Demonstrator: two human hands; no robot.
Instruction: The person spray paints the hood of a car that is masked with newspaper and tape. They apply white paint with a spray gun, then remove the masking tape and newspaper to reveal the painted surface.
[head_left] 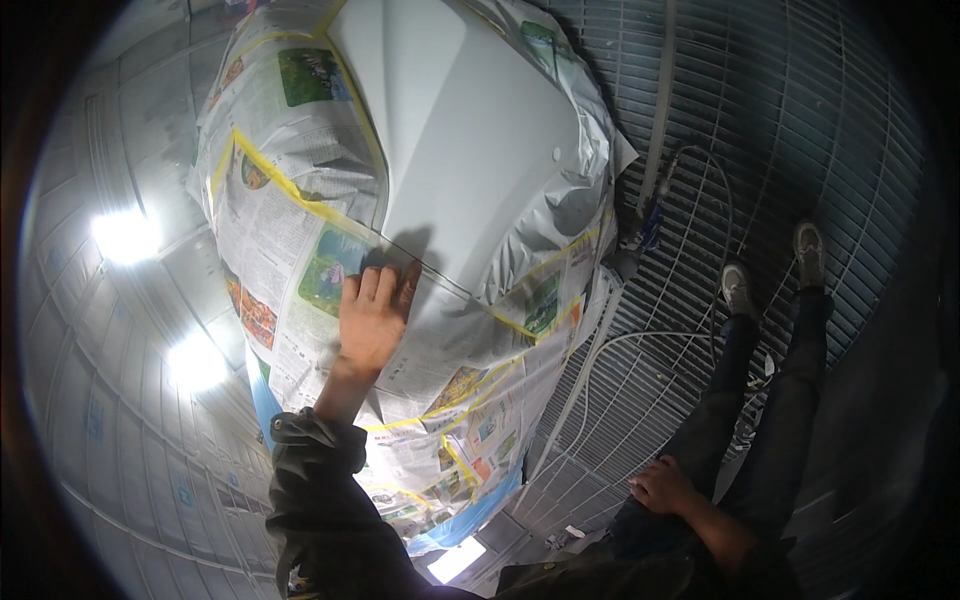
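Note:
A light grey curved panel (460,130) lies framed by newspaper masking sheets (290,240) with yellow tape (275,175). At the panel's lower left edge, my left hand (378,310) is on or just over the surface where paper meets panel by a thin seam, its fingers bent and slightly apart, seemingly holding nothing; I cannot tell whether it presses down. My right hand (665,490) is low at the right, beside my dark-trousered thigh, loosely curled with nothing visible in it.
My shoes (808,250) stand on a metal grate floor (850,120). A pale hose (650,335), a dark hose (730,220) and a blue-and-metal tool (650,220) lie beside the papered body. At left are white panelled surfaces (130,390) with bright lights (195,360); blue sheeting (470,515) edges the paper below.

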